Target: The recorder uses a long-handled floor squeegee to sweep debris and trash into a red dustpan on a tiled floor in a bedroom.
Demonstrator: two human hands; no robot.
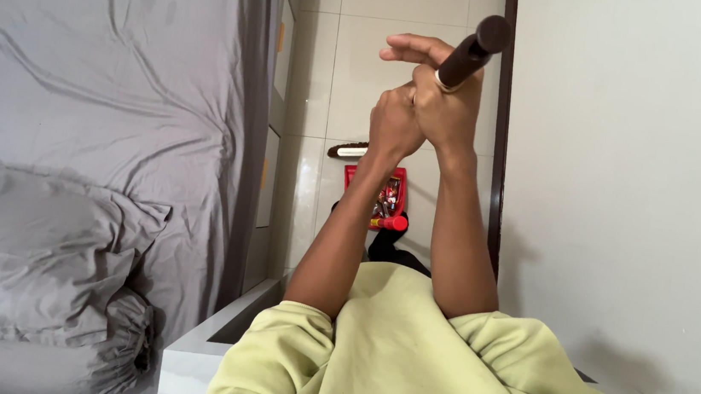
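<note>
My right hand (449,104) is closed around a dark round handle (478,46), and a ring shows on one finger. The handle's end sticks out above the fist. My left hand (393,126) is clenched right against the right one, just below it, and seems to grip the same handle; the shaft under the hands is hidden. Both forearms reach forward out of pale green sleeves (404,356). Beyond the hands, a brush head (348,150) lies on the tiled floor (363,70) next to a red dustpan (387,194) holding litter.
A bed with a creased grey sheet (95,87) and a grey pillow (28,252) fills the left side. A white wall (628,164) with a dark edge strip (499,151) runs along the right. A white cabinet top (190,353) sits below my arms.
</note>
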